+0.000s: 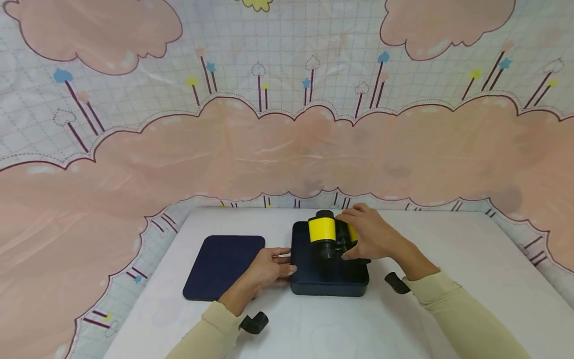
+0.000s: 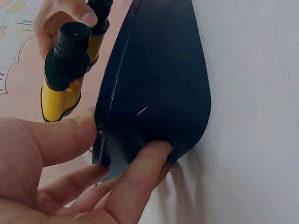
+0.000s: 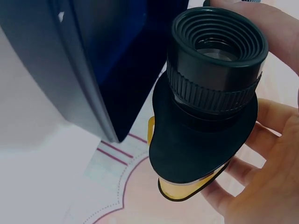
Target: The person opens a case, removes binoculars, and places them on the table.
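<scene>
Held the yellow-and-black binoculars (image 1: 329, 237) in a curled right-hand (image 1: 372, 237) grip, fingers wrapped round the far barrel, above the open dark navy box (image 1: 329, 276). Steadied that box with the left hand (image 1: 269, 267), thumb (image 2: 60, 135) and fingers (image 2: 145, 163) pinching its near left corner. Stood on a white desk (image 1: 448, 249), box at the middle, with its matching flat lid (image 1: 221, 267) lying just beside it on the left. Showed no readable brand or writing on binoculars, box or lid. Looked smooth and matte on box and lid, both rectangular with rounded corners; glossy yellow on the binocular barrels, black and rubbery at the ends. Carried a ribbed, round eyecup (image 3: 217, 39) with fine knurling on the ring beneath, seen close in the right wrist view. Hung behind the desk a shiny sheet (image 1: 287, 124) printed with pink clouds, a pale grid and small stars and hearts on stems.
</scene>
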`<state>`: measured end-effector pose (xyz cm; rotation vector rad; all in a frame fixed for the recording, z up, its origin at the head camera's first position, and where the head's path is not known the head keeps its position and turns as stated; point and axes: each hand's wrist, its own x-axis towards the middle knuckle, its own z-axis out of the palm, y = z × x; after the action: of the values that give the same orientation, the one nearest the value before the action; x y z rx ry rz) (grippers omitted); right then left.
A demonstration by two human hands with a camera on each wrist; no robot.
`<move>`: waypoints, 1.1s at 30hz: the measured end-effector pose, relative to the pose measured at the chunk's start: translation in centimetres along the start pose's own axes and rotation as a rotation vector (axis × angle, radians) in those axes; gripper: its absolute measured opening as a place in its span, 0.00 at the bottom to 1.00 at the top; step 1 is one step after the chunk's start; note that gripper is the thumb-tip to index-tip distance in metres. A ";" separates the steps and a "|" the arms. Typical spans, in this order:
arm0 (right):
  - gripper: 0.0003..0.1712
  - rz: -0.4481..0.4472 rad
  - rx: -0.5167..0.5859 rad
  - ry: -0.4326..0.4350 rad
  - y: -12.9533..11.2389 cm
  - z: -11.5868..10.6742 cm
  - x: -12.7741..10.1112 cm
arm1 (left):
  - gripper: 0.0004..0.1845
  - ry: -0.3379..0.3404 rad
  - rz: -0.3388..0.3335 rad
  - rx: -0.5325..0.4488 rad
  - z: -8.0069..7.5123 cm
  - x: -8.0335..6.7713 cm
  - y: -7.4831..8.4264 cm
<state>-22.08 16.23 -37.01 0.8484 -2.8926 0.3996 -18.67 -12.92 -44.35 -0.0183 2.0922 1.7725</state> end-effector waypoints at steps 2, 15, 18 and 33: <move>0.51 0.002 0.001 0.004 0.2 -0.1 -0.2 | 0.38 -0.002 0.003 -0.002 0.0 -0.1 -0.1; 0.49 0.015 -0.015 0.022 1.6 -1.3 -2.1 | 0.38 -0.003 0.021 -0.018 0.2 -0.1 -0.2; 0.49 0.020 -0.016 0.022 1.9 -1.5 -2.5 | 0.38 -0.004 0.023 -0.025 0.2 -0.1 -0.3; 0.51 0.069 0.002 0.042 3.8 -2.1 -4.0 | 0.38 -0.009 0.025 -0.027 0.1 -0.3 -0.1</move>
<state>-20.74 21.95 -36.50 0.7332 -2.8894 0.4213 -18.35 -12.93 -44.38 0.0086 2.0707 1.8126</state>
